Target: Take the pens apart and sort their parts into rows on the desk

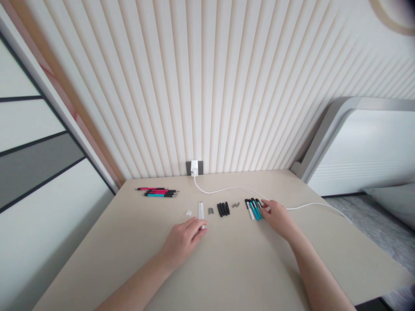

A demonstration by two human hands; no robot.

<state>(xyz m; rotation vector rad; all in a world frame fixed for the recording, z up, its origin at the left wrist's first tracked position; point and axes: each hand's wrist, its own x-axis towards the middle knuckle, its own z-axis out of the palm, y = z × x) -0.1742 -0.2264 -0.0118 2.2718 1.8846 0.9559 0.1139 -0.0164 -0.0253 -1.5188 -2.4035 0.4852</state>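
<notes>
My left hand (182,239) curls over the near ends of the thin white tubes (201,210) on the desk (240,263) — whether it's pinching, I can't tell. They look light and a bit bendy, best taken mid-length. Beyond, my right hand (278,216) touches the row of capped-looking barrels (254,208), grip unclear — probably stiff, smooth, inclined to roll.

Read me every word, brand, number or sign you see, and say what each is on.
None can be read.
White plug-in charger: no legible marking.
Pens at the left: too small to read any print.
Teal and white barrels with black ends: too small and blurred.
White thin tubes: too small to tell.
</notes>
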